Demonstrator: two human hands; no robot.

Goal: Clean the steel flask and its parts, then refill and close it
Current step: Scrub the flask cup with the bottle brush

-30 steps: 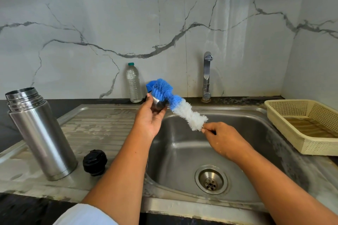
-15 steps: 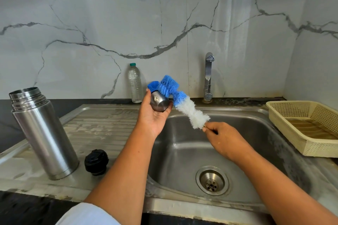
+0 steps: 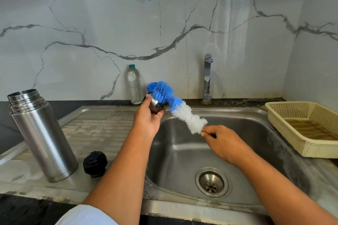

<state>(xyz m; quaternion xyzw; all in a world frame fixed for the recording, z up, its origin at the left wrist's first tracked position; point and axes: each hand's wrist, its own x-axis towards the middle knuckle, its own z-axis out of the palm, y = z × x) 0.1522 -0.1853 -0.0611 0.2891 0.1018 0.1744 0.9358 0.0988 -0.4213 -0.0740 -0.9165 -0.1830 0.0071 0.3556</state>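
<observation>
steel cup (image 3: 155, 106) in left hand (image 3: 148, 118), brush (image 3: 175, 105) inside

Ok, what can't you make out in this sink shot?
Head view only.
1. Inside of the steel cup: turned away, behind the brush and left hand.
2. The brush's handle: buried in the grip of the right hand.
3. What the flask holds: only its rim shows.
4. The basket: cut off by the right edge.

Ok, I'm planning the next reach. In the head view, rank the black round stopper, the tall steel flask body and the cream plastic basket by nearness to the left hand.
1. Black round stopper, on the drainboard, left of the left hand.
2. Tall steel flask body, further left on the drainboard.
3. Cream plastic basket, far right, beyond the sink.
</observation>
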